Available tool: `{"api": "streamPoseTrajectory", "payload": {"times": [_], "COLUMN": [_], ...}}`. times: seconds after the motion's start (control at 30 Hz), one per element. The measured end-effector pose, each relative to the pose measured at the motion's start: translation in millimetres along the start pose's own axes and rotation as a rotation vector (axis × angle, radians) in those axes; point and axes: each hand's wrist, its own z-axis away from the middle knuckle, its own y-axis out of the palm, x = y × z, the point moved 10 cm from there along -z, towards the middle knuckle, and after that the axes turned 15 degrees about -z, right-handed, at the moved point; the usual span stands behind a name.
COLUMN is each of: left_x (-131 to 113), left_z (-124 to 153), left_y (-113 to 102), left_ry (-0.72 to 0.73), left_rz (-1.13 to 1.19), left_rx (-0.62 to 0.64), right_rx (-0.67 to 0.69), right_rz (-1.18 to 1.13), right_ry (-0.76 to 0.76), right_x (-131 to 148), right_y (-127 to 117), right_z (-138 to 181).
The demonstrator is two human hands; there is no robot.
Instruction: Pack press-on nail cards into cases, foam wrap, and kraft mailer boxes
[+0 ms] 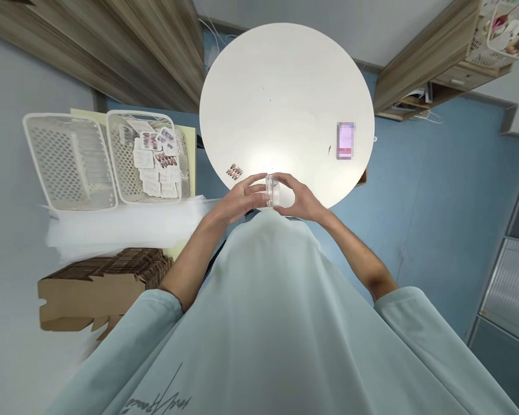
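Both of my hands meet at the near edge of a round white table (285, 92). Between them is a small clear plastic box (271, 190). My left hand (242, 199) grips its left side with curled fingers. My right hand (300, 199) closes on its right side. A small set of brown press-on nails (234, 170) lies on the table just left of my left hand.
A phone (345, 140) lies at the table's right side. Two white mesh baskets (71, 158) stand at the left, one holding several nail cards (155, 161). Below them are white foam sheets (125, 225) and stacked flat cardboard boxes (99, 285). Wooden shelving (436, 63) stands at the upper right.
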Motion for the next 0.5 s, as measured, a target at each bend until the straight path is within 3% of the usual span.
{"api": "streamPoseTrajectory", "payload": {"times": [0.33,0.5], "left_x": [-4.2,-9.7], "left_z": [2.0,7.8], "left_y": [-9.3,-10.7], "left_ry": [0.128,0.087], "left_rz": [-0.084,-0.097], "left_rx": [-0.054,-0.105], "right_rx": [0.043,0.070], "right_rz": [0.091,0.112], "right_ry": [-0.031,-0.072], "right_x": [7.1,15.5], "right_y": [11.3,12.3], "right_z": [1.1,5.5]}}
